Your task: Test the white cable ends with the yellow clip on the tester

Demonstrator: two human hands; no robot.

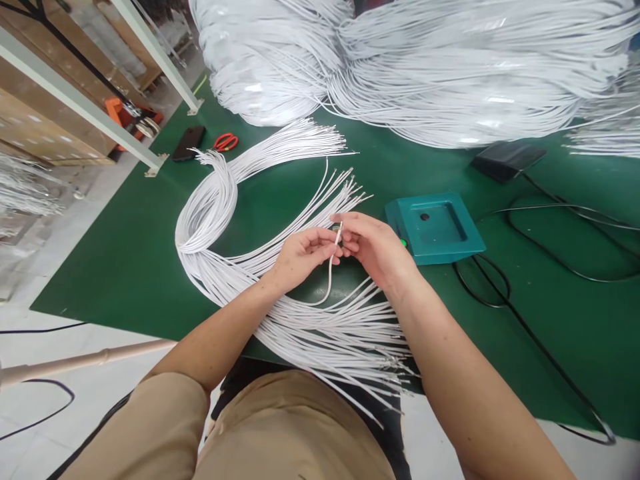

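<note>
White cable point(330, 275), one: left hand point(303, 259) pinches it; right hand point(373, 241) (grip unclear to us) at its three o'clock. Step, we judge: end-handling; next calls for steadiness.

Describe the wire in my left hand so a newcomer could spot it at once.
On the green table, find the curved bundle of white wires nearest your body. Between its spread strands, your left hand pinches one wire near its tip, beside your right hand. Its neighbours are just as white but lie in the bundle; this one alone is held up between the hands.
</note>
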